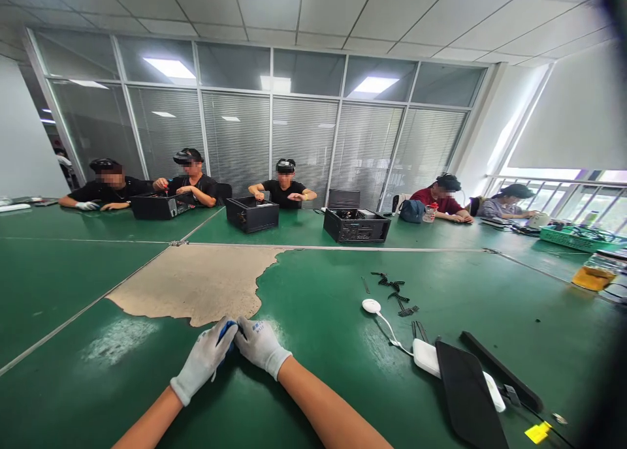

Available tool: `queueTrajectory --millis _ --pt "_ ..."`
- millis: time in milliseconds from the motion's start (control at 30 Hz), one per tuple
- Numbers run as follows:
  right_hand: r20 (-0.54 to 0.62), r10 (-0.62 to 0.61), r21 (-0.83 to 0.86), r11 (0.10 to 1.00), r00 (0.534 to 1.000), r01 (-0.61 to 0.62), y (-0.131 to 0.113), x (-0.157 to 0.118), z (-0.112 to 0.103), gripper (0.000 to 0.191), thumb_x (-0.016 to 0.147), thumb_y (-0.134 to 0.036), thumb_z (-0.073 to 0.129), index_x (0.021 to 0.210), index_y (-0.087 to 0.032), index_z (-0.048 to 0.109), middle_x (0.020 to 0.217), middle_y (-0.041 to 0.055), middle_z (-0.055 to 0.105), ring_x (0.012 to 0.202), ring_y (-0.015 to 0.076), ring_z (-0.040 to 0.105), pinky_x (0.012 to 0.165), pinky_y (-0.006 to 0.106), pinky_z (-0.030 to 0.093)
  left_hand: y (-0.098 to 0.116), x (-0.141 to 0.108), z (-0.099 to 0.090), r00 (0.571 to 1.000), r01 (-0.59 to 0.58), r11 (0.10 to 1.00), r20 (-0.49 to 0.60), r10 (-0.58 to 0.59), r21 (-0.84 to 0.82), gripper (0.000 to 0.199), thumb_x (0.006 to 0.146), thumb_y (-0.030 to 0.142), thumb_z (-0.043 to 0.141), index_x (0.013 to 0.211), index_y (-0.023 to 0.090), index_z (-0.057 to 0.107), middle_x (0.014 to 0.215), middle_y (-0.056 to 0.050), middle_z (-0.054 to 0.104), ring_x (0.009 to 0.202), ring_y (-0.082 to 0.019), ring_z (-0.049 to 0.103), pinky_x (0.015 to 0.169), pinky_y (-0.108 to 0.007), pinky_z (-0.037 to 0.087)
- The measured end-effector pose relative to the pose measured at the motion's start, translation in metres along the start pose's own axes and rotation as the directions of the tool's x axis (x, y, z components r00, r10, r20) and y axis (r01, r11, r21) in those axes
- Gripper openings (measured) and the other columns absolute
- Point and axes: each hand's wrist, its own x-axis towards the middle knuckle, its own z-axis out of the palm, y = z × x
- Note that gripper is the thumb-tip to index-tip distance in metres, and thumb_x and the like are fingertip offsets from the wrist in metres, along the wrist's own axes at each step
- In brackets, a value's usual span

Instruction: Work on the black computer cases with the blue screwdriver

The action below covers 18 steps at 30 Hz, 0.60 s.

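Observation:
My left hand (206, 357) and my right hand (259, 346) both wear white knit gloves, the right one with blue print on its back. Their fingertips meet low over the green table (318, 384), just in front of the bare tan patch (196, 282). The fingers of both hands are curled and pressed together. Blue shows at the left fingers; I cannot tell whether it is a small held thing or the glove's palm. Whatever lies between the fingers is hidden by the gloves.
To the right lie small black pieces (392, 284), a white round disc (371, 306) on a cable, a white bar (426, 357), a black flat slab (467, 390) and a yellow tag (537, 431). Across the table, people sit near black computer cases (356, 226).

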Motion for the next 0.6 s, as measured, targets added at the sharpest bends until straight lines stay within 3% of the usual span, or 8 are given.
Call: queueTrajectory --millis 133,367,600 --pt "-0.016 -0.006 0.003 1.000 1.000 0.007 0.002 -0.001 0.001 0.016 0.101 -0.035 0.048 0.094 -0.024 0.057 0.077 -0.0030 0.067 0.062 0.0132 0.053 0.057 0.029 0.023 -0.001 -0.001 -0.002 0.999 -0.034 0.999 0.030 0.033 0.036 0.042 0.094 0.015 0.036 0.126 0.022 0.063 0.127 -0.015 0.071 0.113 -0.029 0.070 0.089 -0.039 0.059" --pt "0.000 -0.020 -0.010 1.000 1.000 0.020 0.003 -0.005 0.001 0.016 0.102 -0.032 0.046 0.095 -0.024 0.058 0.082 -0.0018 0.068 0.066 0.0140 0.055 0.058 0.028 0.027 0.007 0.002 -0.003 0.999 -0.010 0.999 0.048 0.008 0.033 0.037 0.097 0.019 0.039 0.124 0.021 0.064 0.124 -0.017 0.072 0.106 -0.029 0.072 0.087 -0.039 0.059" --pt "0.018 -0.025 -0.018 1.000 1.000 0.026 0.002 -0.014 -0.002 0.015 0.101 -0.032 0.046 0.101 -0.025 0.059 0.087 -0.0015 0.071 0.070 0.0146 0.059 0.059 0.027 0.028 0.007 -0.001 -0.002 0.993 -0.117 0.985 0.024 0.115 0.128 0.044 0.095 0.011 0.036 0.127 0.021 0.064 0.130 -0.016 0.071 0.106 -0.028 0.073 0.086 -0.037 0.060"
